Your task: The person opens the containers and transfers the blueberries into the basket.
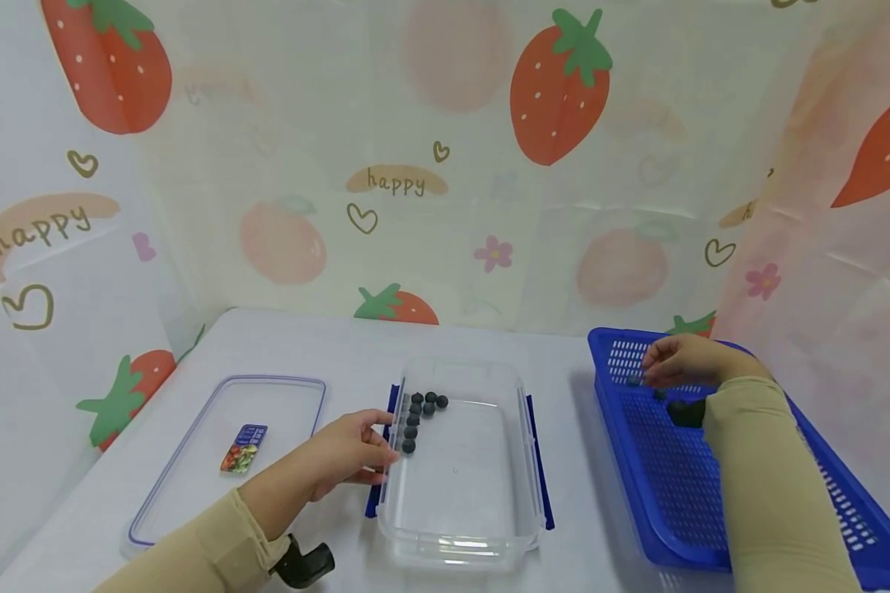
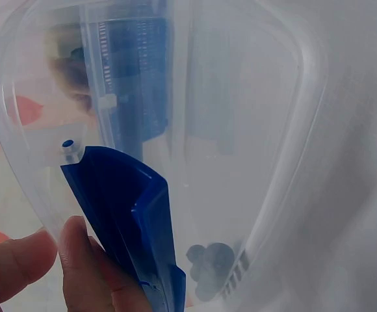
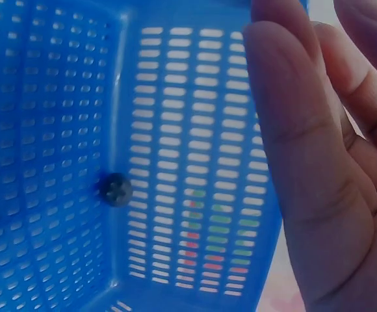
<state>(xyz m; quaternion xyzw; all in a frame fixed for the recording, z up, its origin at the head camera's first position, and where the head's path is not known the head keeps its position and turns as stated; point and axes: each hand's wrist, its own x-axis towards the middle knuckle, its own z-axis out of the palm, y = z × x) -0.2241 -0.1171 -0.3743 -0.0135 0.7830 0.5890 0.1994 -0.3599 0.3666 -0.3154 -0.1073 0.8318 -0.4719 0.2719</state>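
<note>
My left hand (image 1: 352, 449) grips the left side of a clear plastic container (image 1: 456, 539), its thumb and fingers at the wall beside the blue latch (image 2: 120, 208). Several blueberries (image 1: 411, 431) lie along the container's left side and far left corner. My right hand (image 1: 686, 361) hovers over the far end of a blue perforated basket (image 1: 641, 511), fingers loosely bent, with nothing showing between them. Under it, a blueberry (image 3: 116, 189) with a star-shaped crown sits where the basket's floor meets its wall.
A clear lid (image 1: 148, 502) with a blue-edged rim lies left of the container, a small printed label (image 1: 243, 449) on it. Blue latches flank both container sides. A patterned fabric backdrop (image 1: 489, 198) stands behind the white table (image 1: 556, 362).
</note>
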